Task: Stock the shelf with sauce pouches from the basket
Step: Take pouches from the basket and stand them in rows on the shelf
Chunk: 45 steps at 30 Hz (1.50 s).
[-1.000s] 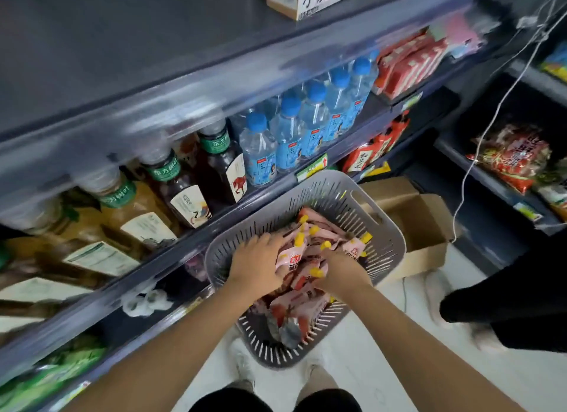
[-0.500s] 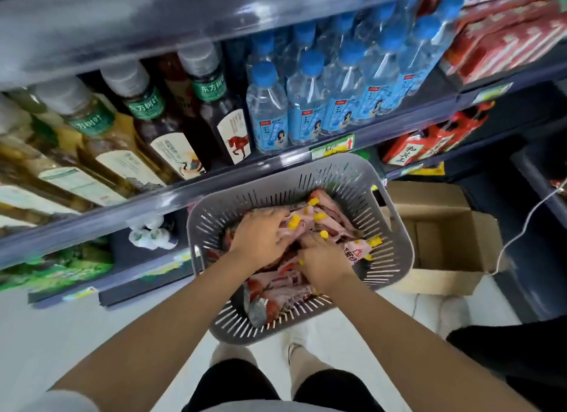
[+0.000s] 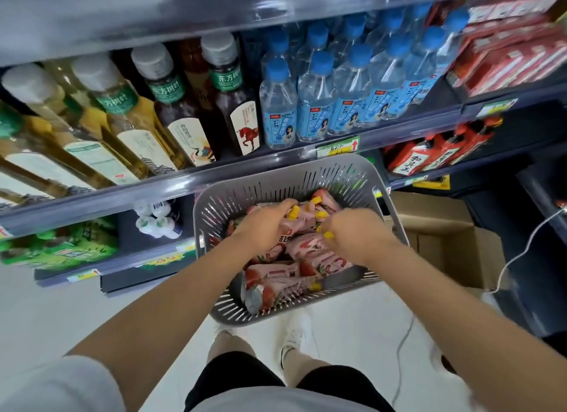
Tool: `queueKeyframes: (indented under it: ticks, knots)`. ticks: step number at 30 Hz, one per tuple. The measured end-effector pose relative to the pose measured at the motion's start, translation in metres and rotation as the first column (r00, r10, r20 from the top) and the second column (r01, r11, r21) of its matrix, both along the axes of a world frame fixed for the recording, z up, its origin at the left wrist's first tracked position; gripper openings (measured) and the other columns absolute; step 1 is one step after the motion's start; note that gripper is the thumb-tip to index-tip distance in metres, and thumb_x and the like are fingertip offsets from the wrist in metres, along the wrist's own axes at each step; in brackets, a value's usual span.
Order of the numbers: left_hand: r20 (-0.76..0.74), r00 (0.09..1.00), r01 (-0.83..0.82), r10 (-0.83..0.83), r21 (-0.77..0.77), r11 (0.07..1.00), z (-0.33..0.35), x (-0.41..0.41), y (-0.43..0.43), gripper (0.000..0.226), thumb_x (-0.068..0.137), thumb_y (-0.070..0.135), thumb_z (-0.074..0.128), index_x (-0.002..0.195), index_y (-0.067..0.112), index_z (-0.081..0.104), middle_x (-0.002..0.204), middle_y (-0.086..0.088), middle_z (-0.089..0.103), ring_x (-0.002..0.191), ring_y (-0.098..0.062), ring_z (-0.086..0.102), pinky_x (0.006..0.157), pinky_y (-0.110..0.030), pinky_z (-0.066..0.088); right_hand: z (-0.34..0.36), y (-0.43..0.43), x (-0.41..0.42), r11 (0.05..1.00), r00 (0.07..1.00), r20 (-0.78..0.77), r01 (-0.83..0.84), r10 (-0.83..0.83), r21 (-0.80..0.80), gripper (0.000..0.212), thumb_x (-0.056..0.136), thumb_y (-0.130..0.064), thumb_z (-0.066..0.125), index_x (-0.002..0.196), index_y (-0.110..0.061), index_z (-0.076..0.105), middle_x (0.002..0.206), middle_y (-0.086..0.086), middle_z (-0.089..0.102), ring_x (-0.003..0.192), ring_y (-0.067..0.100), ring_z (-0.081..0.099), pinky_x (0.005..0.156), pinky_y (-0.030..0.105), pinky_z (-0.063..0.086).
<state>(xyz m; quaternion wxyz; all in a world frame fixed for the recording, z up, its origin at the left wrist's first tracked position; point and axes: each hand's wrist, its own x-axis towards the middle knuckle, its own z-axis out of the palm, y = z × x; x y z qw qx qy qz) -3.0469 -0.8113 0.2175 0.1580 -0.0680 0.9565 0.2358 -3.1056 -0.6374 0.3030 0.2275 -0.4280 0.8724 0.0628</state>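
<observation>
**Both hands in basket, bunching pouches**

L hand [image 3: 266, 226]: fingers curled over a bunch of sauce pouches [image 3: 306, 247] at the spout ends, w/ a yellow cap [image 3: 294, 212] poking out past the fingertips. R hand [image 3: 356, 233]: also fisted, another cap showing just under the knuckles, so it looks to be pinching a pouch neck too. How many pouches each grip holds can't be told.

Prob. reason for grabbing at the spouts: cap + neck are stiff and make a firm handle, whereas the soft body would slip or squash. Bunching also means several go up per trip.

All pouches in view are in the basket [image 3: 276, 180]; none seen on the shelf [image 3: 184, 183] yet. The basket is grey, slotted, right under the shelf edge and above the person's shoes [image 3: 296, 335]. What props it is hidden. Kept that close, I'd guess, for a short reach. Inside is a loose heap of pink, strawberry-print pouches lying flat and criss-cross, caps facing diff. ways.

Shelf above holds tea bottles [image 3: 233, 104] at left, blue-cap water bottles [image 3: 316, 104] mid, red cartons [image 3: 506, 58] far right. Tier below has red packs [image 3: 429, 157] at right, small white bottles [image 3: 156, 221] and green packs [image 3: 61, 249] at left. Open cardboard box [image 3: 445, 243] sits just beside the basket, a cable [image 3: 521, 252] trailing over it. Which tier takes the pouches isn't clear.
</observation>
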Motion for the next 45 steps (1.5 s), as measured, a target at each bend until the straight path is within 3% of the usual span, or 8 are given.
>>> queueKeyframes:
  ticks: [5, 13, 18, 24, 28, 32, 37, 45]
  knots:
    - [-0.003, 0.999, 0.035, -0.035, -0.001, 0.999, 0.001, 0.001, 0.004, 0.069, 0.086, 0.001, 0.054, 0.140, 0.034, 0.027, 0.126, -0.010, 0.059, 0.107, -0.028, 0.059, 0.076, -0.036, 0.052, 0.048, 0.004, -0.027, 0.997, 0.999, 0.029, 0.017, -0.019, 0.077, 0.019, 0.082, -0.024, 0.063, 0.094, -0.013, 0.073, 0.092, 0.009, 0.068, 0.085, 0.026, 0.063, 0.066, 0.030, 0.049]
    - [-0.004, 0.998, 0.064, -0.065, -0.080, 0.995, -0.001, 0.000, 0.014, 0.072, 0.085, 0.006, 0.055, 0.145, 0.034, 0.027, 0.143, -0.007, 0.046, 0.124, -0.029, 0.050, 0.092, -0.042, 0.049, -0.038, 0.022, -0.027, 0.978, 0.985, 0.061, 0.153, -0.163, 0.142, 0.011, 0.087, -0.009, 0.054, 0.093, -0.010, 0.063, 0.088, 0.005, 0.063, 0.084, 0.028, 0.061, 0.071, 0.033, 0.046]
    - [-0.029, 0.999, 0.017, -0.022, -0.173, 0.985, -0.004, 0.000, 0.028, 0.066, 0.087, 0.013, 0.060, 0.142, 0.023, 0.025, 0.136, -0.011, 0.052, 0.107, -0.032, 0.059, 0.081, -0.042, 0.052, -0.056, 0.047, -0.033, 0.783, 0.756, 0.438, 0.600, -0.486, -0.166, 0.032, 0.065, -0.009, 0.083, 0.084, -0.017, 0.057, 0.092, 0.001, 0.061, 0.087, 0.019, 0.055, 0.064, 0.023, 0.041]
    - [-0.009, 0.999, -0.038, 0.037, -0.240, 0.970, -0.003, 0.001, 0.033, 0.060, 0.083, 0.002, 0.059, 0.135, 0.015, 0.032, 0.122, -0.014, 0.058, 0.099, -0.034, 0.061, 0.073, -0.042, 0.051, -0.073, 0.063, -0.027, 0.705, 0.680, 0.503, 0.686, -0.533, -0.180, 0.035, 0.073, -0.009, 0.080, 0.064, -0.022, 0.050, 0.086, 0.005, 0.059, 0.085, 0.022, 0.055, 0.059, 0.020, 0.039]
    - [-0.014, 0.991, -0.136, 0.135, -0.080, 0.988, 0.002, 0.012, 0.016, 0.038, 0.089, 0.006, 0.054, 0.126, 0.012, 0.045, 0.111, -0.015, 0.063, 0.101, -0.033, 0.061, 0.081, -0.044, 0.051, -0.066, 0.056, -0.029, 0.821, 0.766, 0.492, 0.548, -0.413, -0.163, 0.015, 0.077, -0.013, 0.077, 0.073, -0.008, 0.063, 0.084, 0.007, 0.064, 0.086, 0.025, 0.060, 0.066, 0.028, 0.044]
    - [-0.076, 0.971, -0.218, 0.227, 0.117, 0.969, 0.015, 0.041, -0.009, 0.030, 0.090, 0.012, 0.060, 0.118, 0.018, 0.052, 0.103, -0.008, 0.068, 0.095, -0.025, 0.065, 0.082, -0.044, 0.053, -0.028, 0.034, -0.026, 0.934, 0.881, 0.406, 0.325, -0.242, -0.150, 0.034, 0.080, -0.015, 0.075, 0.058, -0.024, 0.052, 0.067, -0.007, 0.051, 0.071, 0.018, 0.053, 0.056, 0.021, 0.034]
    - [-0.202, 0.887, -0.301, 0.416, 0.430, 0.851, 0.067, 0.073, -0.027, 0.025, 0.088, 0.012, 0.066, 0.108, 0.022, 0.054, 0.098, 0.002, 0.063, 0.095, -0.017, 0.065, 0.091, -0.042, 0.052, 0.029, -0.011, -0.013, 0.982, 0.957, 0.278, 0.122, -0.078, -0.145, 0.024, 0.080, -0.016, 0.072, 0.069, -0.009, 0.053, 0.075, 0.001, 0.048, 0.078, 0.025, 0.052, 0.063, 0.031, 0.038]
    - [-0.457, 0.745, -0.288, 0.485, 0.435, 0.853, 0.175, 0.157, -0.100, 0.032, 0.088, 0.015, 0.066, 0.110, 0.034, 0.051, 0.085, -0.003, 0.056, 0.080, -0.006, 0.063, 0.090, -0.040, 0.053, 0.120, -0.098, 0.054, 0.936, 0.979, 0.205, 0.074, -0.002, -0.344, 0.029, 0.085, -0.019, 0.070, 0.070, -0.009, 0.047, 0.071, 0.004, 0.046, 0.069, 0.021, 0.045, 0.059, 0.031, 0.033]
